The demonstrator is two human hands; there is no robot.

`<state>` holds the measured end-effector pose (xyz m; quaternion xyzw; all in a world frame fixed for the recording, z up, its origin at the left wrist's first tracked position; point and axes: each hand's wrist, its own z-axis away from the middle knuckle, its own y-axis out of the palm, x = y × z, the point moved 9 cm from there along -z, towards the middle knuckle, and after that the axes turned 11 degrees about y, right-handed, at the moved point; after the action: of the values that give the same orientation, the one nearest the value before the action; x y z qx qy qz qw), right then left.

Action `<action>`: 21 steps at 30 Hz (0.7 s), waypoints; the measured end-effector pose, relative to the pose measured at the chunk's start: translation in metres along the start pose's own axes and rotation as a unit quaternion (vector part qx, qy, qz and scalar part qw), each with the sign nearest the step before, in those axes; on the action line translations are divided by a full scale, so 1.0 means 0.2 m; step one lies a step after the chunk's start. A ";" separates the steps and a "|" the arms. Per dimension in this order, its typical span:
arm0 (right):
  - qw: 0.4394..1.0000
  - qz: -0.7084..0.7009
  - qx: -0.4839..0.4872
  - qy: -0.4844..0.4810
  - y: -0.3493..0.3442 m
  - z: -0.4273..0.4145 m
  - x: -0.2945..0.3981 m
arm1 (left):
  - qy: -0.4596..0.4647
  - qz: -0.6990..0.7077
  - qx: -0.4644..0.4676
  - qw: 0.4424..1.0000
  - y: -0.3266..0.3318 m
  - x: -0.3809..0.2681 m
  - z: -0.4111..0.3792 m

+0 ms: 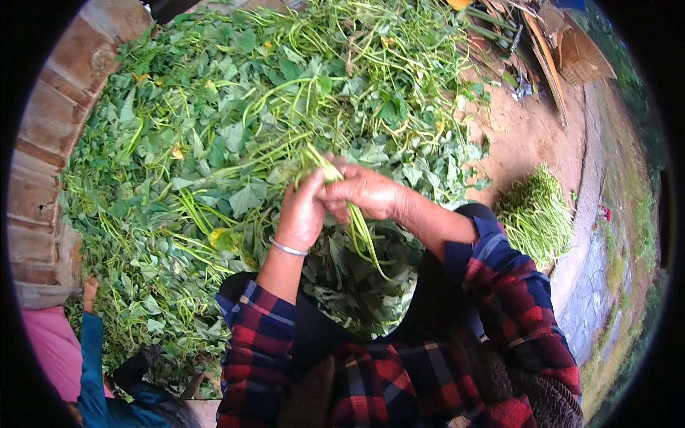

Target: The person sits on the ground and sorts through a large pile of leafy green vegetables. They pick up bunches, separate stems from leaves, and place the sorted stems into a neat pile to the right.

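Both my hands meet in front of me over a wide heap of leafy green vines (230, 139). My right hand (361, 190) is closed around a bundle of long pale-green stems (365, 241), whose ends hang down toward my lap. Close against it, my left hand (305, 203) grips the leafy end of the same stems (316, 160), thumb on top. A silver bangle (288, 246) circles my left wrist. Some of the fingers are hidden behind the stems and blurred. More leaves (342, 283) lie between my knees.
Stripped stems (535, 216) form a neat pile at my right, beside the concrete edge (583, 160). A wooden panelled wall (48, 155) bounds the left. Another person's hand (90, 289) touches the heap at lower left. A woven basket (580, 53) and wood strips (546, 64) lie at upper right.
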<state>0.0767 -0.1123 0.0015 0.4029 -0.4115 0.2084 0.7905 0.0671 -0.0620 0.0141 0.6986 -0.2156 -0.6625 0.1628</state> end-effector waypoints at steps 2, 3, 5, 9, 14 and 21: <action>0.998 -0.016 -0.058 -0.024 -0.06 0.04 0.07 | 0.030 0.026 0.035 0.999 -0.01 -0.02 -0.03; 0.995 -0.027 -0.092 -0.033 -0.07 0.07 0.14 | 0.059 0.027 0.029 0.997 -0.05 -0.03 -0.04; 0.986 -0.041 -0.141 -0.073 -0.24 0.13 0.23 | 0.041 -0.048 -0.041 0.997 -0.10 -0.03 -0.04; 0.960 -0.160 -0.121 -0.196 -0.46 0.24 0.40 | -0.042 -0.217 -0.092 0.971 -0.24 0.05 -0.01; 0.935 -0.241 -0.091 -0.243 -0.59 0.34 0.46 | -0.107 -0.391 0.058 0.913 -0.17 0.26 0.01; 0.936 -0.190 -0.161 -0.251 -0.61 0.39 0.48 | -0.085 -0.545 0.110 0.827 -0.40 0.63 -0.03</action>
<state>0.1747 -0.2467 0.0499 0.3799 -0.5401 -0.1224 0.7409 0.0827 -0.0591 -0.1353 0.6568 0.1153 -0.6721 -0.3218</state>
